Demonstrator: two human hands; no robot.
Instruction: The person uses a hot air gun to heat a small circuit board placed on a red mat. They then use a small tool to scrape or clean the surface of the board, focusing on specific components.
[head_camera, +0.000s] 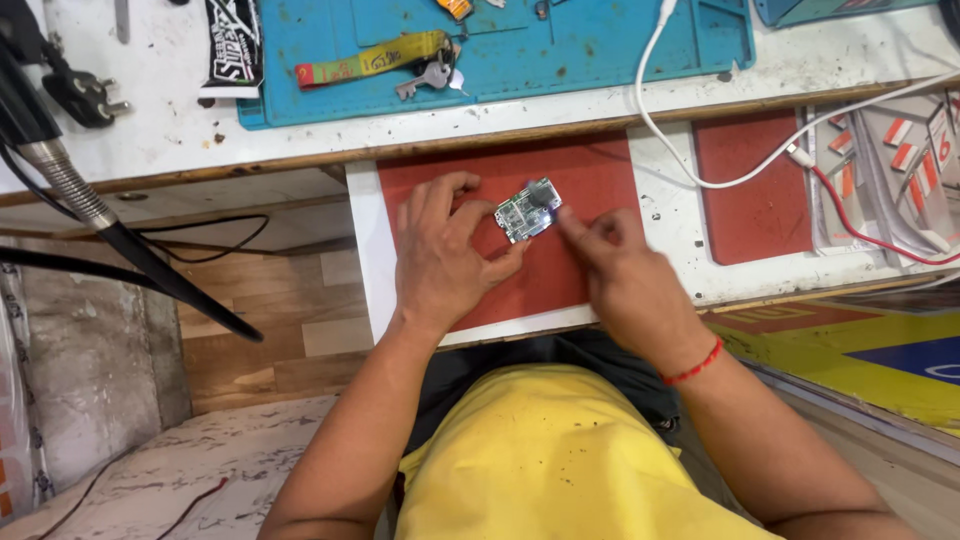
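Head view: small green circuit board (528, 210) held just above the red pad (590, 180) on the pull-out desk (362, 250) shelf. Left hand (440, 255) pinches the board's left edge, thumb below, fingers curled over the top. Right hand (620, 270) is mostly closed, index finger extended onto the board's right end; can't tell if it holds a tool.

My read: inspecting or pressing a component. Do it well: grip by the edges only, keep the board low over the pad, light pressure from the right fingertip, left pinch steady.

Above on the desk: blue work mat (600, 50), keys on a yellow strap (385, 60), white cable (690, 150), black plug (85, 97) at left.
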